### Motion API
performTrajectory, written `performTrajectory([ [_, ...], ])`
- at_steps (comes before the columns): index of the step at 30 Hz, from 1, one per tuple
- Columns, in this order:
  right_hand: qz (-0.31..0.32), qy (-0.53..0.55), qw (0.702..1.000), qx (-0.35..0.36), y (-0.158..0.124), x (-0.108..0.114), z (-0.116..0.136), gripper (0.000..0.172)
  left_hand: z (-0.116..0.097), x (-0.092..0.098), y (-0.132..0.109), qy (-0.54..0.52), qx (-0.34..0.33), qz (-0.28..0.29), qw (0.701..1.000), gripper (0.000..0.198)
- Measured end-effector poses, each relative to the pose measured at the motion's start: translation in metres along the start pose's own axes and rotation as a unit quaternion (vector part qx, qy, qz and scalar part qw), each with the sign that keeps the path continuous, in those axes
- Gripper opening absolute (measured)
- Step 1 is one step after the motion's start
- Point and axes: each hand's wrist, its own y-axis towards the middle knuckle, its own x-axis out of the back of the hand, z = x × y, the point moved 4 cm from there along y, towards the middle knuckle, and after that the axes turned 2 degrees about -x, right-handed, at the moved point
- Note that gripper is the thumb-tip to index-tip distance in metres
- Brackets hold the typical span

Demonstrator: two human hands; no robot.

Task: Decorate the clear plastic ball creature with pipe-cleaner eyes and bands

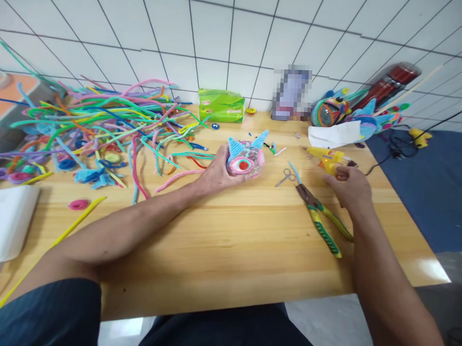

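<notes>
My left hand (216, 173) is closed around a pink and blue pipe-cleaner figure (246, 157) with blue ears and a red eye, resting on the wooden table (221, 243). My right hand (347, 186) grips the handle of a yellow glue gun (325, 157) lying on the table to the right. Between the two hands lie small scissors (286, 177) and pliers (322, 224) with green and yellow handles.
A big heap of coloured pipe cleaners (100, 125) covers the table's left. A green tissue pack (220, 105) stands at the back by the tiled wall. Finished colourful figures (354, 114) and white paper (333, 133) sit back right. A white object (7, 220) lies at the left edge.
</notes>
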Motion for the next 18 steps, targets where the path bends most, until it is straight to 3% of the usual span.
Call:
performTrajectory([
  [3, 0.032, -0.012, 0.996, -0.077, 0.006, -0.006, 0.006, 0.037, 0.004, 0.001, 0.001, 0.017, -0.002, 0.011, 1.0, 0.092],
  [10, 0.049, -0.008, 0.992, -0.114, 0.021, -0.005, 0.024, 0.043, 0.011, 0.005, 0.004, 0.019, 0.022, 0.012, 1.0, 0.099],
  [16, 0.076, 0.063, 0.989, -0.109, 0.023, 0.011, 0.053, 0.011, 0.008, 0.004, 0.011, -0.041, 0.034, 0.05, 0.997, 0.11],
  [18, 0.065, 0.111, 0.988, -0.087, 0.015, 0.014, 0.075, 0.012, 0.011, 0.005, 0.013, -0.049, 0.031, 0.07, 0.996, 0.114],
])
